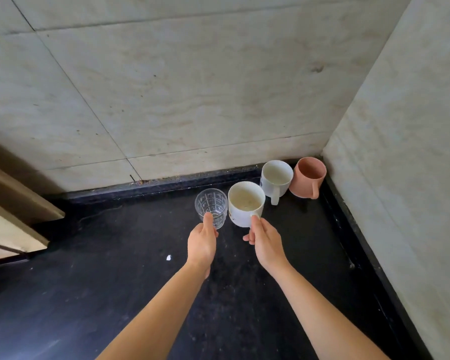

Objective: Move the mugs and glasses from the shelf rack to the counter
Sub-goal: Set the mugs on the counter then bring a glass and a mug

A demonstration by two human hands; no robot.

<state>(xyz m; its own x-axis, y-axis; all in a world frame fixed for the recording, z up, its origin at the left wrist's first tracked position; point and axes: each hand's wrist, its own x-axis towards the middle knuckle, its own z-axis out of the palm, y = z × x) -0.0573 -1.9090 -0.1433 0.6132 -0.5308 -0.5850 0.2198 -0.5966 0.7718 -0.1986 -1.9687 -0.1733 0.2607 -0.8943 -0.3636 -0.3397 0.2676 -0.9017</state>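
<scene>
Our left hand (202, 241) grips the glass (211, 207), our right hand (264, 240) the white mug (246, 203), setting both near the table's (89, 281) far right corner beside two mugs; next, release gently.

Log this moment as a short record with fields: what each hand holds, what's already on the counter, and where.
left hand: gripping clear glass
right hand: holding white mug by its handle
already set down: second white mug and pink mug, side by side
location: back right corner of black counter, by the tiled wall
held items on counter: cannot tell
shelf rack: not in view
</scene>
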